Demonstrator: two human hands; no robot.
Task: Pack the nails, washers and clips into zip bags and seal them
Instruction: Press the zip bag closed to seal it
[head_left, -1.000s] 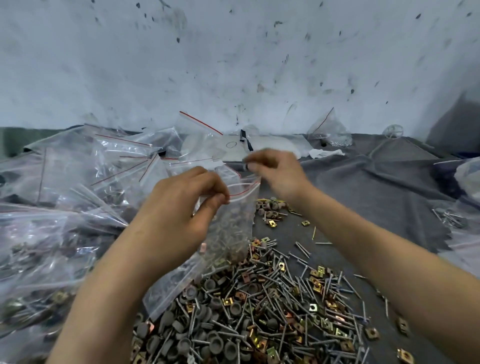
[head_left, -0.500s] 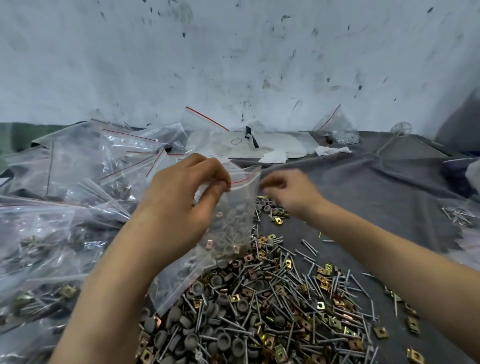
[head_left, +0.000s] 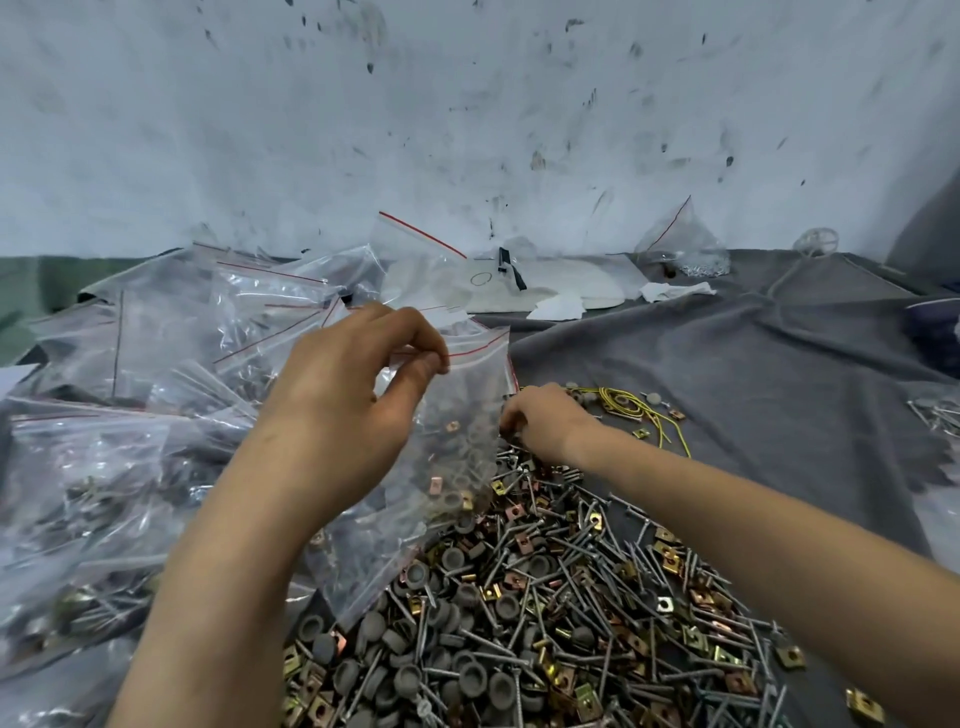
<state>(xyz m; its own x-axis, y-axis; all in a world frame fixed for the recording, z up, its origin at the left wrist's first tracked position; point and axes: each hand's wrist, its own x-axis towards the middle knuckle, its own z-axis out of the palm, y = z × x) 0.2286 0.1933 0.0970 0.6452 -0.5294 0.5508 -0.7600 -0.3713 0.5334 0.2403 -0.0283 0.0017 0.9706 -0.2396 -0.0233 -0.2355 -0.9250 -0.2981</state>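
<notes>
My left hand (head_left: 343, 395) pinches the red-striped top edge of a clear zip bag (head_left: 467, 415) and holds it up over the pile; the bag's mouth is open and it holds grey washers and a few clips. My right hand (head_left: 545, 421) is down at the far edge of the loose pile (head_left: 545, 597), just right of the bag, fingers curled onto the pieces; what they grip is hidden. The pile mixes steel nails (head_left: 587, 525), grey round washers (head_left: 452, 670) and brass clips (head_left: 670, 561).
A heap of filled zip bags (head_left: 130, 441) covers the left side. A grey cloth (head_left: 753, 364) lies under everything. Yellow wire (head_left: 623, 402) lies beyond my right hand. White paper scraps (head_left: 561, 291) and another bag (head_left: 685, 249) sit by the stained wall.
My right hand let go of the bag's top edge and dropped down and right to the pile. My left hand kept holding the bag up.
</notes>
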